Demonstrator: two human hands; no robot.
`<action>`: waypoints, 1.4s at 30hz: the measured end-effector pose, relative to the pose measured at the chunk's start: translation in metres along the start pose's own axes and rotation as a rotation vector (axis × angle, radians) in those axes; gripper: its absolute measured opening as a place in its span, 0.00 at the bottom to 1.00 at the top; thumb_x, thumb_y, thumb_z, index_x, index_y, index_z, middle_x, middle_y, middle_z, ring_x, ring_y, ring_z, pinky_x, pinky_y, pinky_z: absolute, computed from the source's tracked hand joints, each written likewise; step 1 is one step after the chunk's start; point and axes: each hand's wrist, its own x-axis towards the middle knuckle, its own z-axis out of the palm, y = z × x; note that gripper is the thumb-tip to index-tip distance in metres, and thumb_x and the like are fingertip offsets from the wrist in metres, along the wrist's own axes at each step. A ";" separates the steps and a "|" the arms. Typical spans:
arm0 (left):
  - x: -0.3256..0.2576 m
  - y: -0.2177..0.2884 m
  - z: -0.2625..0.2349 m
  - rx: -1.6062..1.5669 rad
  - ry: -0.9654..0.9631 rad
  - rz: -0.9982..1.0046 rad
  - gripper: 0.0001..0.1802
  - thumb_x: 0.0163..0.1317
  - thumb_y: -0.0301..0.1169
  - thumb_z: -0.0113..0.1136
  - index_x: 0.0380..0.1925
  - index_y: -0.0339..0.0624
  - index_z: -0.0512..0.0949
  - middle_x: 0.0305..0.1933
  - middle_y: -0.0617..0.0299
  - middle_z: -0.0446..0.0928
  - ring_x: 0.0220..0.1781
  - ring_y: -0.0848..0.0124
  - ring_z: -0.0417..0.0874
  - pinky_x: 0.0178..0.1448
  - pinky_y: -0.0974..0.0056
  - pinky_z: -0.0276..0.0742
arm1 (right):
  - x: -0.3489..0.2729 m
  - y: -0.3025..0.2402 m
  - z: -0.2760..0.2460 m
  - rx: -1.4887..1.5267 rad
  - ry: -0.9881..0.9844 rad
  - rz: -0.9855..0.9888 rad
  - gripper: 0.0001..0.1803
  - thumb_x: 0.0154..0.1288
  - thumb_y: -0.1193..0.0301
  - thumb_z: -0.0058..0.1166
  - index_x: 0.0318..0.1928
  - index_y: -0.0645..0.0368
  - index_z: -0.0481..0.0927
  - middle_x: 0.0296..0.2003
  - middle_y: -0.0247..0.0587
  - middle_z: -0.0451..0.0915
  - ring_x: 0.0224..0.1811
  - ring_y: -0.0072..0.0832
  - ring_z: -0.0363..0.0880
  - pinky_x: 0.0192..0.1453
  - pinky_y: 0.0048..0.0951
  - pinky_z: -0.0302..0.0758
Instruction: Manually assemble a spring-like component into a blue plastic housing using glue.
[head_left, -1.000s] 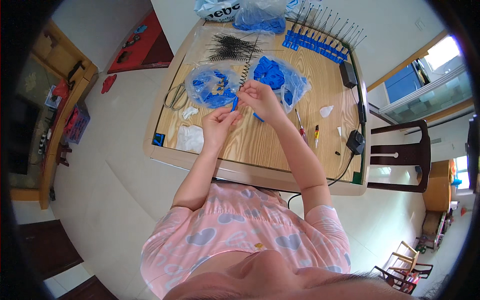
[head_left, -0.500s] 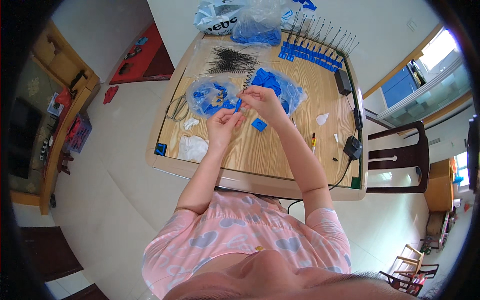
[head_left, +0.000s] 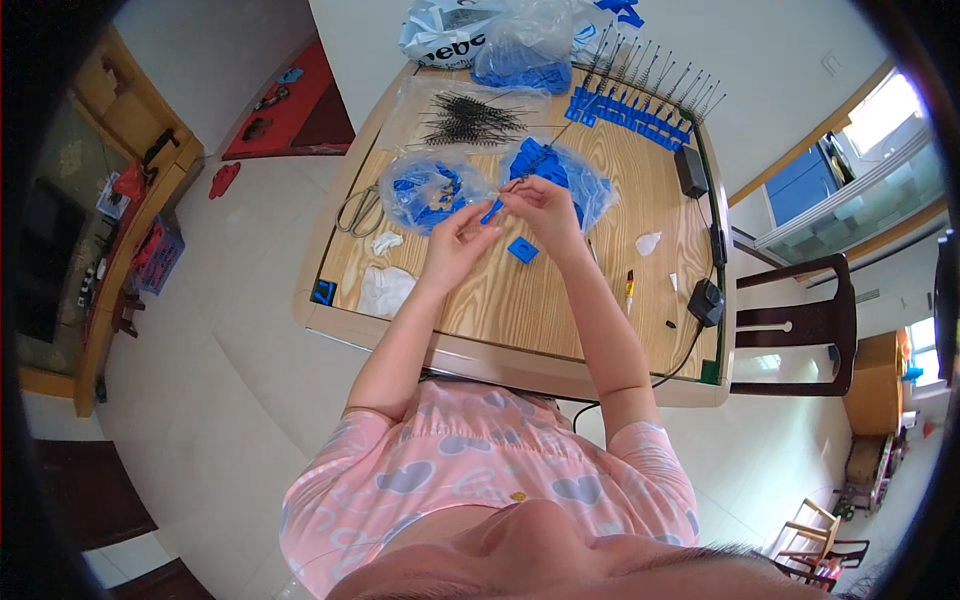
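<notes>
Both hands had shifted slightly rightward over the table (head_left: pixel 490 310) since the frame half a second before, and the dark spring (head_left: pixel 541 154), formerly near upright, had swung over to lean to the right. Fingers of the left hand (head_left: pixel 458 245) were pinched narrowly on the lower end of a small blue piece (head_left: pixel 491 213); those of the right hand (head_left: pixel 543 212) were closed at its upper end, where the spring rose from the grip. This piece was held aslant between the hands, in front of two clear plastic bags of blue parts, a left bag (head_left: pixel 478 182) and a right bag (head_left: pixel 598 190). A blue square block (head_left: pixel 522 250) lay just below the right hand. Beyond the bags lay a pile of springs (head_left: pixel 470 120); at the far right stood a row of blue holders (head_left: pixel 640 122) with springs pointing upward. White tissue (head_left: pixel 386 290) lay left of the left forearm, and a glue tube (head_left: pixel 629 287) and a black adapter (head_left: pixel 707 302) lay right of the right forearm.
</notes>
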 end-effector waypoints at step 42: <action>-0.026 0.009 -0.012 0.078 0.262 -0.081 0.03 0.56 0.22 0.65 0.31 0.35 0.81 0.29 0.68 0.80 0.30 0.84 0.77 0.36 0.77 0.72 | -0.003 -0.012 0.019 0.024 -0.174 0.117 0.06 0.61 0.76 0.60 0.37 0.66 0.81 0.35 0.34 0.82 0.39 0.17 0.77 0.46 0.20 0.74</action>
